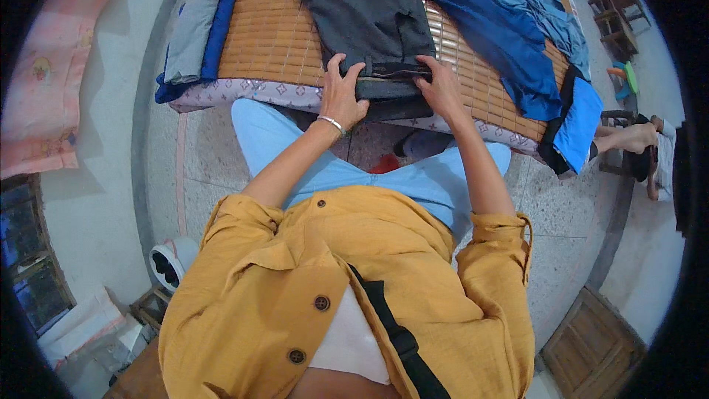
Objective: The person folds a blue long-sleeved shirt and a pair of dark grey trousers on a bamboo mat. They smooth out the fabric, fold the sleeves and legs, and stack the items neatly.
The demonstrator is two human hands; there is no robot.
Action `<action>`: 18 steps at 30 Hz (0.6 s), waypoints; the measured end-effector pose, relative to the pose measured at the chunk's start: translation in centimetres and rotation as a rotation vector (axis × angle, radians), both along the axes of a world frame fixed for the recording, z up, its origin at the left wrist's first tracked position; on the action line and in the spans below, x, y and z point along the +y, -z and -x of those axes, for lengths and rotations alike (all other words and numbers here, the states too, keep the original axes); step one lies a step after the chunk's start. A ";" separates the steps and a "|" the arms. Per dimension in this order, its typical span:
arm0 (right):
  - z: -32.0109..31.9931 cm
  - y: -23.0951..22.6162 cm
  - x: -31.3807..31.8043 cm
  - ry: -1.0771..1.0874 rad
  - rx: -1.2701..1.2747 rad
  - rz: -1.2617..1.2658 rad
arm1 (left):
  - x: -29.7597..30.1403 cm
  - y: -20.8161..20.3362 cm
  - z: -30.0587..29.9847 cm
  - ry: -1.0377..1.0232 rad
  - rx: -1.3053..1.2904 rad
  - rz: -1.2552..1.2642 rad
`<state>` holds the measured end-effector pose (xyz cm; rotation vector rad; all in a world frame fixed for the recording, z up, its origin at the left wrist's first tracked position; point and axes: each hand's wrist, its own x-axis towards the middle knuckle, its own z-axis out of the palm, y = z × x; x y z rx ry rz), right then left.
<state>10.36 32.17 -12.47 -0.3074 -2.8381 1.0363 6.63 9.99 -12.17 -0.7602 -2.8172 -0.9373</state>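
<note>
A pair of dark grey trousers [365,11] lies on the bamboo mat in front of me, with the waistband toward me and its end hanging over the bed's near edge. My left hand [343,94] pinches the left side of the waistband between thumb and fingers. On the opposite side, my right hand [442,90] grips the other end of the waistband, with the thumb on the near side. Between the two hands the waist opening shows a dark inner band. Some fingertips are tucked behind the cloth and hidden.
Folded grey and blue clothes [193,37] are stacked at the mat's left corner. Loose blue clothes [495,37] spread over the right side of the bamboo mat [273,29]. A bright blue and black garment [578,122] hangs at the right corner. Another person's leg [628,137] shows beyond.
</note>
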 end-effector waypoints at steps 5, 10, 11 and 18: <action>1.2 0.2 1.1 -0.042 0.143 0.139 | -0.8 -0.8 1.1 0.069 -0.068 -0.085; -0.9 0.9 0.2 0.071 0.107 0.176 | -3.0 0.0 -1.7 0.072 -0.102 -0.181; -1.3 1.3 0.1 0.087 0.077 0.221 | -3.3 0.8 -2.2 0.023 -0.139 -0.268; -0.7 2.4 0.5 0.171 -0.023 0.249 | -2.2 2.8 -0.6 -0.518 -0.879 -0.732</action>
